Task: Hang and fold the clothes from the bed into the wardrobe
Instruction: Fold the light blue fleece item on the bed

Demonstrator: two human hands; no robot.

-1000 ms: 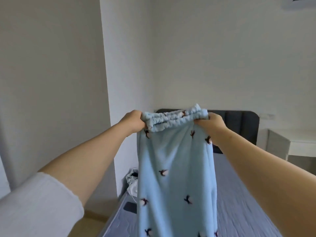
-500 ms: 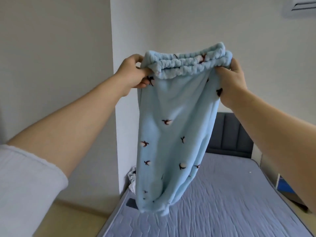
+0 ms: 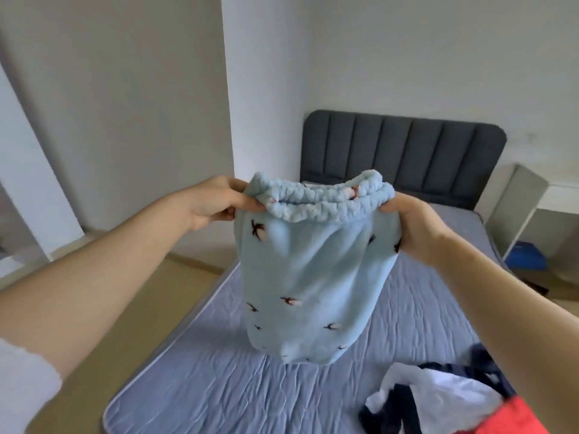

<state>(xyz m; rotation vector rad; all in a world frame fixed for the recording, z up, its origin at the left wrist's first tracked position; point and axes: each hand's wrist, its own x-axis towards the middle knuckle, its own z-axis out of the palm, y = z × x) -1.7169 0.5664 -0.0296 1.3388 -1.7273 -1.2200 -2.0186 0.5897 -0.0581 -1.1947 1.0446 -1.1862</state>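
Light blue fleece trousers point(image 3: 308, 274) with small dark bird prints hang in front of me over the bed point(image 3: 219, 386). My left hand point(image 3: 216, 203) pinches the left end of the ruffled elastic waistband. My right hand point(image 3: 413, 228) grips the right end of it. The legs droop and their lower end reaches the blue-grey mattress cover. A heap of other clothes point(image 3: 438, 399), white, navy and red, lies at the bed's near right corner.
A dark grey padded headboard point(image 3: 404, 151) stands at the far end of the bed. A white side table point(image 3: 529, 208) with a blue thing under it is at the right. A white wall column point(image 3: 260, 89) rises left of the headboard; wooden floor runs along the left.
Both hands have come down with the trousers from head height to just over the bed, and the camera tilted down; the legs now meet the mattress, and the clothes heap has come into view.
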